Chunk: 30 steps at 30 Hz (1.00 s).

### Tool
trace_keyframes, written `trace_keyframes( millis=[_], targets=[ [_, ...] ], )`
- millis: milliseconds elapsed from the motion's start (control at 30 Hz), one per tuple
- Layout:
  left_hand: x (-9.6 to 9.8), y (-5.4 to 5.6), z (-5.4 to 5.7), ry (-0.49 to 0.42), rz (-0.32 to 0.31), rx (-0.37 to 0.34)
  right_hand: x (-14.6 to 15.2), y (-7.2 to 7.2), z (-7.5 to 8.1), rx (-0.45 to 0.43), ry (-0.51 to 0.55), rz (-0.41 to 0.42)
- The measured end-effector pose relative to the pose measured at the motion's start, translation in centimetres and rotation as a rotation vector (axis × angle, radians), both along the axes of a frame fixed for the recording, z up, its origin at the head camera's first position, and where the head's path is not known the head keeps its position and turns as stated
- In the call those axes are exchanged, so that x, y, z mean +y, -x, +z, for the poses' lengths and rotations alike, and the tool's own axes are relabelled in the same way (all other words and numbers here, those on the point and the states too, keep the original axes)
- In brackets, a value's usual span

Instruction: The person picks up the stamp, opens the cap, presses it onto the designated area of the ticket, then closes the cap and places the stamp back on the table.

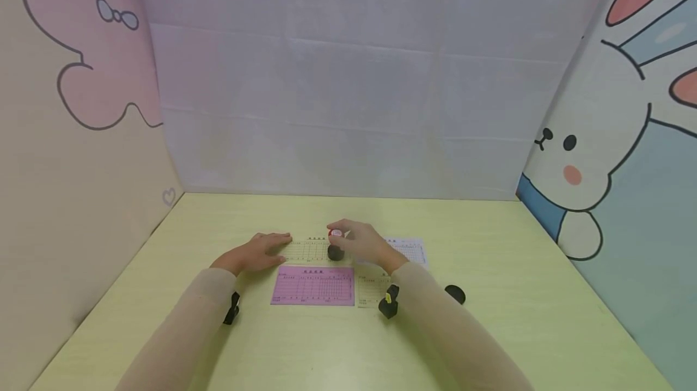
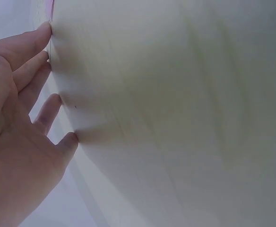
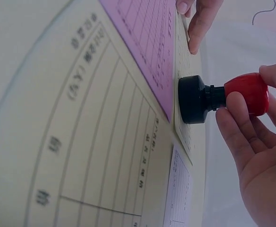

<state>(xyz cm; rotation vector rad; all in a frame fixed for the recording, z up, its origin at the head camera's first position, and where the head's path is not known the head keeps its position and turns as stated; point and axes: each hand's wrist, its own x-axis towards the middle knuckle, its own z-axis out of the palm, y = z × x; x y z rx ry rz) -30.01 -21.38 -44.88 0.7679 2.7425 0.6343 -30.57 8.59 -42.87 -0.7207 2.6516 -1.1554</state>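
Observation:
In the right wrist view, my right hand (image 3: pixel 265 161) pinches the red knob of a round black stamp (image 3: pixel 192 99). The stamp's black base is against a pale yellow printed form (image 1: pixel 305 250). From the head view, my right hand (image 1: pixel 367 243) reaches over the form's right end. My left hand (image 1: pixel 260 252) rests at the form's left edge, fingers fairly straight. In the left wrist view, the fingertips of my left hand (image 2: pixel 29 104) touch the table surface and the paper edge. A pink form (image 1: pixel 313 286) lies just in front of the yellow one.
A second yellowish form (image 1: pixel 370 288) is partly under my right forearm. Behind that arm lies a white-lavender form (image 1: pixel 411 250). A round black cap-like disc (image 1: pixel 455 294) sits to the right on the pale table (image 1: pixel 305 354). A white backdrop (image 1: pixel 348 106) stands at the table's far edge.

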Motion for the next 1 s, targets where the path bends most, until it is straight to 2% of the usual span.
trace_keyframes(
  millis=[333, 733, 1000],
  targets=[
    [0.4, -0.4, 0.6, 0.003, -0.001, 0.0, 0.4, -0.1, -0.2, -0.018, 0.066, 0.006],
    [0.3, -0.4, 0.0, -0.002, -0.003, 0.003, 0.5, -0.1, -0.7, -0.031, 0.109, 0.001],
    [0.4, -0.5, 0.1, -0.005, 0.008, -0.001, 0.6, 0.1, -1.2, -0.061, 0.145, 0.021]
  ],
)
